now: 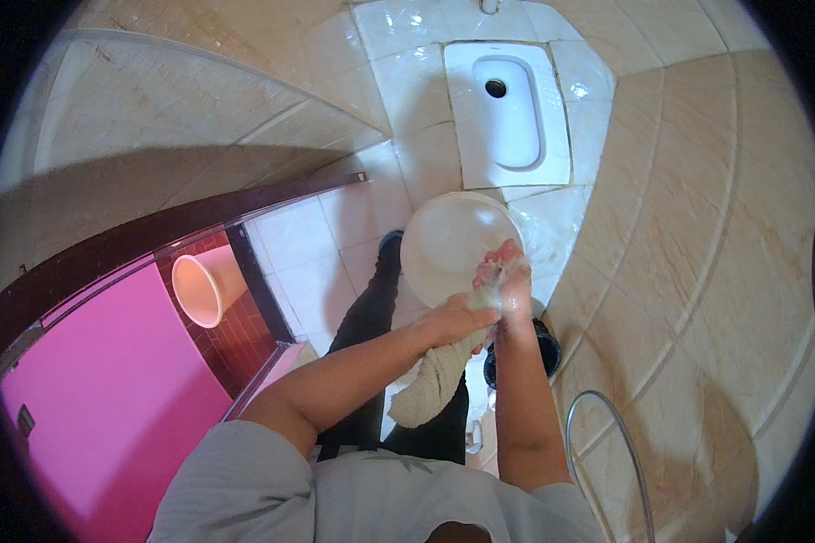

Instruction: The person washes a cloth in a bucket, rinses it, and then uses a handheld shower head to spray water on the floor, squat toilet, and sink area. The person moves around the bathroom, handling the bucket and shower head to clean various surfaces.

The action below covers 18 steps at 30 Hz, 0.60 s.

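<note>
A wet, pale cream cloth (430,385) is bunched and twisted between my two hands, and its loose end hangs back toward my body. My left hand (465,317) is closed around the middle of it. Just beyond, my right hand (511,282) is closed on the far part of the cloth, fingers curled and shiny with water or suds. Both hands are held above the near right rim of a wide white basin (439,244) on the floor. The basin looks to hold whitish liquid. My fingers hide much of the gripped cloth.
A white squat toilet (552,127) is set in the wet tiled floor beyond the basin. A black bucket (545,348) stands by the right wall, near a curved metal hose (618,416). Left are a pink door (109,389) and a peach bucket (199,294) past the doorway.
</note>
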Motion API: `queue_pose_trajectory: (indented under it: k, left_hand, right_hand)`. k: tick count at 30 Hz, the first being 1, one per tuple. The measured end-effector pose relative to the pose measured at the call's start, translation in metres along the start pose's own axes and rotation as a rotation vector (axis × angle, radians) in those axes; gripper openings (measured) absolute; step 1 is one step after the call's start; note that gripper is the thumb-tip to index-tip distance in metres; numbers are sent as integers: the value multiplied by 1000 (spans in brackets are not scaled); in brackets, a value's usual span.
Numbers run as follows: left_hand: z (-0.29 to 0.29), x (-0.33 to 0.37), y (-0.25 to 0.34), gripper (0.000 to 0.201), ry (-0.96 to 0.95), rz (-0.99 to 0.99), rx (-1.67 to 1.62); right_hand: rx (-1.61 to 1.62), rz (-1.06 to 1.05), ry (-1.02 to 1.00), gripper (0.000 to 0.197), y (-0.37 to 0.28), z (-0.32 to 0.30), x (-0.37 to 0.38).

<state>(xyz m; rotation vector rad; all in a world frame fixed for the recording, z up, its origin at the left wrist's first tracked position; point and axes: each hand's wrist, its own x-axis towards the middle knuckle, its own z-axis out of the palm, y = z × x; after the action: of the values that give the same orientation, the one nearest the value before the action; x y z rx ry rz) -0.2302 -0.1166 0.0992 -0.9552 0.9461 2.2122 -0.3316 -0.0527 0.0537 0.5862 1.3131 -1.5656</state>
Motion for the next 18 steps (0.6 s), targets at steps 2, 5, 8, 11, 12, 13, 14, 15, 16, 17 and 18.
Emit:
queue_pose_trajectory:
  k: [2,5,8,11,12,13,14,15,16,17,18]
  left_hand:
    - [-6,7,-1,29,30,-4,194]
    - [-8,17,1,31,185,-57,390]
    - [-8,27,-6,33,278,-29,498]
    - [-10,32,-21,37,286,-12,534]
    - [-11,31,-19,38,251,-38,512]
    - [-13,30,-16,40,166,-112,436]
    - [-15,27,-13,42,80,-186,360]
    - [-18,24,-13,41,32,-191,235]
    - [-20,18,-16,41,-10,-197,103]
    - [-21,12,-18,40,-51,-202,-28]
    - [-17,4,-18,38,-80,-172,-167]
  right_hand:
    - [-189,-49,-40,24,3,1,7]
    - [-396,-123,-3,25,6,7,14]
    - [-626,-188,-16,26,26,-15,36]
    - [-1018,-388,82,23,26,-10,30]
    - [-862,-310,19,22,26,-12,28]
    - [-704,-232,-44,21,26,-16,24]
    - [-546,-155,-105,20,26,-19,20]
    - [-451,-101,-133,20,25,-20,13]
    - [-358,-41,-168,19,21,-16,2]
    - [-264,20,-202,19,16,-10,-6]
    - [-268,34,-201,18,10,-4,-13]
